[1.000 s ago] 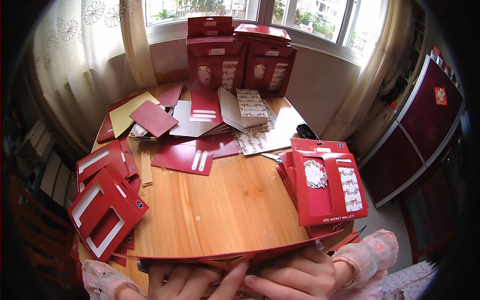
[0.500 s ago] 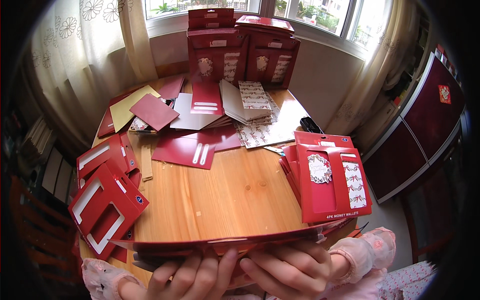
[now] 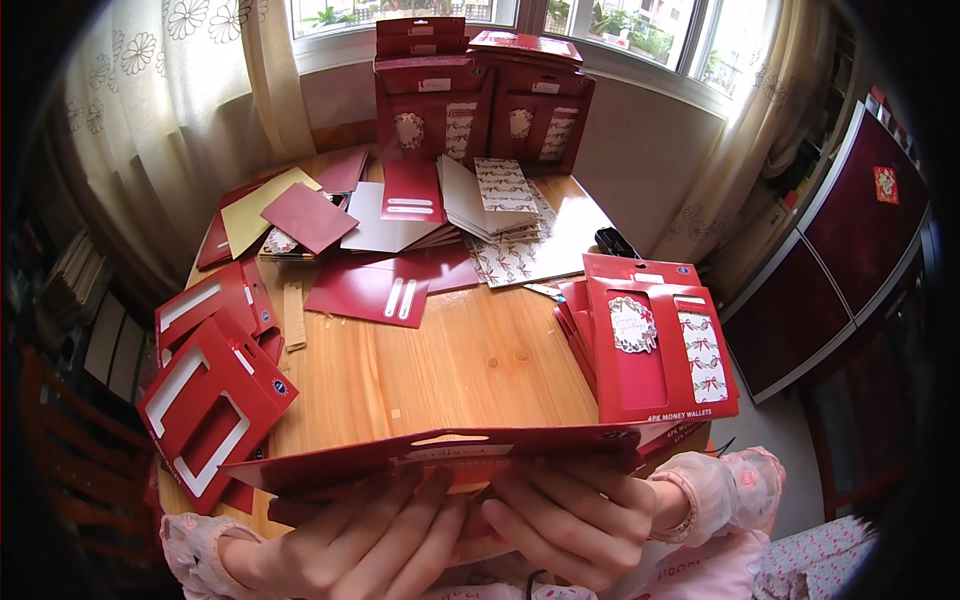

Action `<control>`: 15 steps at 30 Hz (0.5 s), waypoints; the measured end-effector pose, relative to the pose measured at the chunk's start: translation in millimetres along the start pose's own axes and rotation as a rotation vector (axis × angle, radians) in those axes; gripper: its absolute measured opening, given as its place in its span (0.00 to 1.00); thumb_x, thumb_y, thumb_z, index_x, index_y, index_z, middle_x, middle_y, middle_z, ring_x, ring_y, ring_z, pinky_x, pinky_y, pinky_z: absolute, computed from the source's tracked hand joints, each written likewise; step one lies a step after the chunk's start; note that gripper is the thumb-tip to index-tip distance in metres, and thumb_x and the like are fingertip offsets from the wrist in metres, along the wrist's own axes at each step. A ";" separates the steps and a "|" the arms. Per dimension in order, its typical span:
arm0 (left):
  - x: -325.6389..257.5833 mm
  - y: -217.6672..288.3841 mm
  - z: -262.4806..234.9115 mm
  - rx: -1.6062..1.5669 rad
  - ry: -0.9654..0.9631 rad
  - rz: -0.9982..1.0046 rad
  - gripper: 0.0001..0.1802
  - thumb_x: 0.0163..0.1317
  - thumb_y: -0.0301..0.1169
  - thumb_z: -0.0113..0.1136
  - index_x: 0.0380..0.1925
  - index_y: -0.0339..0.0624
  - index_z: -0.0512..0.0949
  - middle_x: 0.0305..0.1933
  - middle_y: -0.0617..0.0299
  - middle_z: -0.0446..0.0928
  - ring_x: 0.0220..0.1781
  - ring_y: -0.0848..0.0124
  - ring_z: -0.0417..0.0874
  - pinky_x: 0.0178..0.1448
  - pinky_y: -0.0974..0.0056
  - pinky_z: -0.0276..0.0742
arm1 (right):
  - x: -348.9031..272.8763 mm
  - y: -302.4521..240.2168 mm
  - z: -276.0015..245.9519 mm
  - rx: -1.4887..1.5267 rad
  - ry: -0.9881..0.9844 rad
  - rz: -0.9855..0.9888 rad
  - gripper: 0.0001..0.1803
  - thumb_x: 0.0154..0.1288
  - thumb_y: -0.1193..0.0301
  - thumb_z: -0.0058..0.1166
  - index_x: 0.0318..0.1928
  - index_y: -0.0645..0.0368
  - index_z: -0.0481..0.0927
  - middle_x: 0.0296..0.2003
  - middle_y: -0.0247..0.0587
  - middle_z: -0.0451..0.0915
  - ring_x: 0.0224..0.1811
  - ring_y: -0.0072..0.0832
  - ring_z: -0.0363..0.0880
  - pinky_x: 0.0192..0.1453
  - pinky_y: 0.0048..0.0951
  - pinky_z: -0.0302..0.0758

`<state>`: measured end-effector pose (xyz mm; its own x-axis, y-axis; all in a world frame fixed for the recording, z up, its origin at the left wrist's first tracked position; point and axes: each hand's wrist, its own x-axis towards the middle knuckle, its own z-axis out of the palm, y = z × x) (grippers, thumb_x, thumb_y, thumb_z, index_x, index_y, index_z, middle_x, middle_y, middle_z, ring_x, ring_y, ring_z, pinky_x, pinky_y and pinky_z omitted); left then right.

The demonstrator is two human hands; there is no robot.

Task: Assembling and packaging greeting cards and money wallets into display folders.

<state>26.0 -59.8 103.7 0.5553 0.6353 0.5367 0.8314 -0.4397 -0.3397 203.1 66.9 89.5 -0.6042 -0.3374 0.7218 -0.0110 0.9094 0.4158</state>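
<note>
— At six o'clock in the head view, what are you holding?
— Your left hand [image 3: 375, 535] and right hand [image 3: 575, 520] both clamp a flat red card sleeve [image 3: 440, 455] from underneath, fingers curled under its near edge, just above the wooden table [image 3: 470, 360].
— Which step is it?
— Folding or assembling that sleeve, I'd judge; next you need a firm crease, then a place on a pile.
— Which pile?
— Finished red packs [image 3: 655, 350] with white windows lie at three o'clock; windowed red blanks [image 3: 210, 395] at nine; upright red boxes [image 3: 480, 95] at twelve.
</note>
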 end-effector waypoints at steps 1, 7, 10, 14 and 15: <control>1.1 -0.6 -1.9 0.003 0.000 0.000 0.13 0.60 0.29 0.48 0.32 0.27 0.76 0.33 0.49 0.78 0.36 0.61 0.81 0.41 0.64 0.78 | -1.0 -2.4 0.6 0.000 0.002 -0.001 0.11 0.50 0.74 0.50 0.32 0.67 0.81 0.29 0.45 0.80 0.35 0.34 0.81 0.42 0.28 0.77; 1.9 -0.1 -5.3 0.040 0.006 -0.041 0.12 0.44 0.29 0.63 0.28 0.33 0.77 0.31 0.52 0.79 0.33 0.62 0.81 0.39 0.62 0.78 | 6.9 0.9 -3.6 0.125 -0.080 0.084 0.16 0.39 0.71 0.59 0.33 0.64 0.79 0.25 0.39 0.80 0.26 0.29 0.79 0.35 0.26 0.74; -5.6 -0.8 -4.7 0.026 0.033 -0.107 0.10 0.47 0.27 0.60 0.28 0.30 0.77 0.30 0.50 0.79 0.32 0.61 0.81 0.36 0.63 0.78 | 7.1 8.2 -0.3 0.080 -0.099 0.072 0.12 0.43 0.70 0.59 0.30 0.64 0.80 0.25 0.41 0.80 0.27 0.28 0.80 0.31 0.22 0.74; -8.1 2.9 -6.8 -0.001 0.091 -0.148 0.09 0.54 0.26 0.55 0.30 0.28 0.76 0.31 0.48 0.79 0.34 0.59 0.81 0.37 0.64 0.79 | 7.3 3.2 -2.7 0.110 -0.101 0.072 0.11 0.43 0.71 0.58 0.30 0.64 0.80 0.26 0.41 0.81 0.27 0.27 0.80 0.31 0.22 0.75; -7.2 2.6 -7.0 -0.032 0.126 -0.141 0.11 0.59 0.26 0.51 0.32 0.26 0.77 0.32 0.47 0.78 0.35 0.57 0.81 0.40 0.64 0.79 | 2.7 2.1 -0.7 0.095 -0.064 0.082 0.11 0.43 0.71 0.58 0.30 0.64 0.80 0.26 0.41 0.81 0.27 0.27 0.80 0.31 0.22 0.75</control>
<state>24.0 -69.9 104.3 0.4246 0.6087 0.6703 0.8988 -0.3728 -0.2308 202.0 67.7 92.6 -0.6559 -0.2475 0.7131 -0.0328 0.9532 0.3007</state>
